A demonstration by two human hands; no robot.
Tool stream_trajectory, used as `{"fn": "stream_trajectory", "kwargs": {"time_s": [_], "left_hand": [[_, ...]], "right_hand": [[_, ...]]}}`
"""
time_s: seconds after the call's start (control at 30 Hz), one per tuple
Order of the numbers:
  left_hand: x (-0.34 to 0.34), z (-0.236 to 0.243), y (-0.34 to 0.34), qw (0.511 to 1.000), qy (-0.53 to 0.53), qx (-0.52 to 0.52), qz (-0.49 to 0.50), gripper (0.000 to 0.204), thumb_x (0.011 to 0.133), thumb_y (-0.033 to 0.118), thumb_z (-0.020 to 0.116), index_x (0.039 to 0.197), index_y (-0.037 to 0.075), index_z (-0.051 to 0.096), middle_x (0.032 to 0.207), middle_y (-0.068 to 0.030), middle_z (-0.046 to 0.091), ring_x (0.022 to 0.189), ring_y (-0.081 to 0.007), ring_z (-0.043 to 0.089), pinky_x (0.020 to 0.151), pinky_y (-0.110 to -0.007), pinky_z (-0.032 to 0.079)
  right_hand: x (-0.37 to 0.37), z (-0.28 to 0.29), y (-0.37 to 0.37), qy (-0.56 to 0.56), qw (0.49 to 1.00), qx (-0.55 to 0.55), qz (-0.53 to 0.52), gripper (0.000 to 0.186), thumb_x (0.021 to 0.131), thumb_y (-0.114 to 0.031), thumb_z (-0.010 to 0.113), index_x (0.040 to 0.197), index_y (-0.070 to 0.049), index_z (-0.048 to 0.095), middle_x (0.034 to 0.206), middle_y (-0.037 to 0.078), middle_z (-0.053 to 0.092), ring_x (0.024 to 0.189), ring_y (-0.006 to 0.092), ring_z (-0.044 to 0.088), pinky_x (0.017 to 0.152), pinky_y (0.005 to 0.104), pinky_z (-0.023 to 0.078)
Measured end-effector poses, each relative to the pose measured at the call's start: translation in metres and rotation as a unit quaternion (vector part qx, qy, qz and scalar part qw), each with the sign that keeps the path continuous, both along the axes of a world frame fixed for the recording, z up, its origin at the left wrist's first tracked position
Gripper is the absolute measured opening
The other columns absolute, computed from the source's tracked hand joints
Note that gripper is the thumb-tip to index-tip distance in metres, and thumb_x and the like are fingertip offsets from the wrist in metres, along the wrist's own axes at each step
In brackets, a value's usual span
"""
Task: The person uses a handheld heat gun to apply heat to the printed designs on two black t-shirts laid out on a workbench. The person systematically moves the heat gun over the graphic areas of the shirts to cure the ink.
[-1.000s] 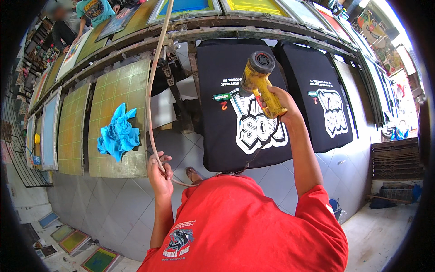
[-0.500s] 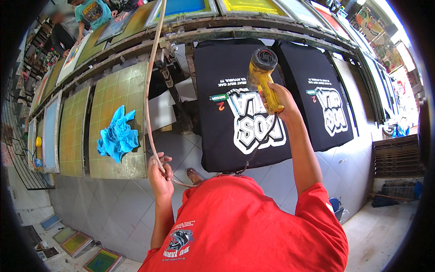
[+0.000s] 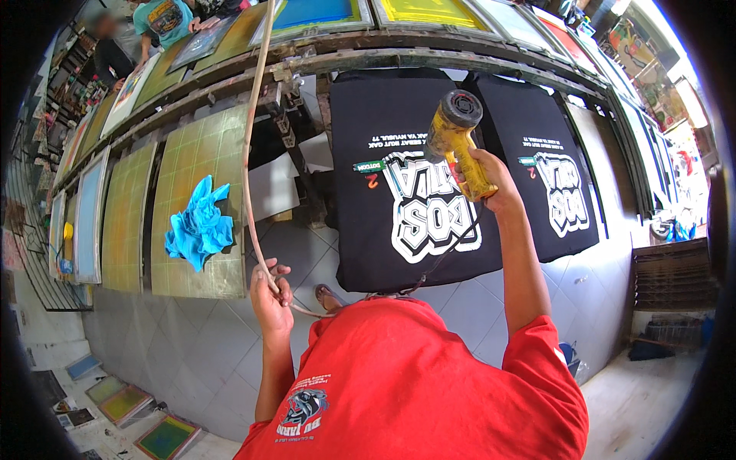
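Observation:
My right hand (image 3: 483, 176) is closed round the handle of a yellow heat gun with a black rear end (image 3: 452, 126), held over the white print on a black T-shirt (image 3: 391, 107) stretched on a flat board. Its dark cord hangs down over the shirt. My left hand (image 3: 272, 295), lower down beside the board, has curled fingers round a long pale cable (image 3: 251, 192) that crosses the view from the top. A second printed black shirt (image 3: 521, 107) lies on the neighbouring board to the right. A crumpled bright blue cloth (image 3: 198, 226) rests on a bare board left of the cable.
Printing screens with blue, yellow and red faces (image 3: 418, 11) line the rack (image 3: 360, 57) behind the shirts. Several boards and frames stand at left (image 3: 123, 215). Co-workers (image 3: 157, 23) are at the top left. More screens lie low at bottom left (image 3: 169, 441). The floor is tiled (image 3: 192, 353).
My right hand and the heat gun moved slightly left and up, then shifted right and a little down since half a second ago. My left hand holds much the same position.

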State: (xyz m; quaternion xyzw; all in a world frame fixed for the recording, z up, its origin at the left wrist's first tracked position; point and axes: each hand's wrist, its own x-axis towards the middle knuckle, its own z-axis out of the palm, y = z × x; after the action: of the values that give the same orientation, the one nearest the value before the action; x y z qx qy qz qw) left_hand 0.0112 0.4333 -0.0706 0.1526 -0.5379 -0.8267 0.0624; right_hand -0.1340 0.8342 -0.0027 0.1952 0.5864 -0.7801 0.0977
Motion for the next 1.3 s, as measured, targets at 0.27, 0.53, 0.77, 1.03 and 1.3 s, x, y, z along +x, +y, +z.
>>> {"fn": "stream_trajectory", "kwargs": {"time_s": [0.27, 0.53, 0.77, 1.03, 1.3], "left_hand": [[0.010, -0.008, 0.011, 1.000, 0.017, 0.011, 0.021, 0.033, 0.095, 0.032, 0.040, 0.107, 0.004, 0.052, 0.086, -0.0113, 0.060, 0.044, -0.0046, 0.037, 0.037, -0.019, 0.024], [0.021, -0.010, 0.024, 0.999, 0.029, 0.015, 0.014, 0.036, 0.097, 0.035, 0.039, 0.108, 0.004, 0.051, 0.087, -0.0110, 0.059, 0.044, -0.0041, 0.036, 0.037, -0.018, 0.025], [0.028, -0.005, 0.036, 0.999, 0.027, 0.036, 0.024, 0.030, 0.097, 0.028, 0.038, 0.108, 0.003, 0.051, 0.088, -0.0119, 0.059, 0.045, -0.0034, 0.037, 0.038, -0.018, 0.027], [0.029, -0.011, 0.040, 0.999, 0.032, 0.019, 0.022, 0.032, 0.094, 0.032, 0.042, 0.107, 0.005, 0.051, 0.086, -0.0107, 0.059, 0.044, -0.0043, 0.036, 0.037, -0.019, 0.025], [0.029, -0.009, 0.047, 0.999, 0.019, 0.030, 0.017, 0.031, 0.095, 0.030, 0.041, 0.107, 0.004, 0.051, 0.087, -0.0119, 0.058, 0.045, -0.0045, 0.039, 0.038, -0.019, 0.025]], "right_hand": [[0.001, -0.009, 0.020, 0.000, 1.000, -0.027, -0.015, 0.037, 0.090, -0.028, 0.050, 0.110, 0.004, 0.049, 0.085, 0.011, 0.059, 0.065, 0.0166, 0.059, 0.050, 0.0277, 0.048], [0.005, -0.007, 0.028, 0.023, 0.999, -0.006, -0.032, 0.032, 0.091, -0.026, 0.048, 0.104, 0.003, 0.049, 0.079, 0.009, 0.056, 0.062, 0.0152, 0.055, 0.049, 0.0263, 0.046], [0.008, -0.013, 0.037, 0.043, 0.999, -0.005, -0.007, 0.032, 0.091, -0.028, 0.047, 0.104, 0.002, 0.049, 0.079, 0.008, 0.056, 0.062, 0.0142, 0.055, 0.048, 0.0258, 0.045], [0.013, -0.017, 0.047, 0.032, 0.999, -0.021, -0.009, 0.033, 0.089, -0.027, 0.051, 0.103, 0.003, 0.051, 0.080, 0.009, 0.058, 0.062, 0.0163, 0.058, 0.047, 0.0276, 0.047], [0.026, -0.010, 0.054, 0.022, 1.000, -0.021, -0.007, 0.033, 0.090, -0.027, 0.051, 0.103, 0.003, 0.050, 0.079, 0.010, 0.058, 0.055, 0.0162, 0.055, 0.045, 0.0267, 0.046]]}}
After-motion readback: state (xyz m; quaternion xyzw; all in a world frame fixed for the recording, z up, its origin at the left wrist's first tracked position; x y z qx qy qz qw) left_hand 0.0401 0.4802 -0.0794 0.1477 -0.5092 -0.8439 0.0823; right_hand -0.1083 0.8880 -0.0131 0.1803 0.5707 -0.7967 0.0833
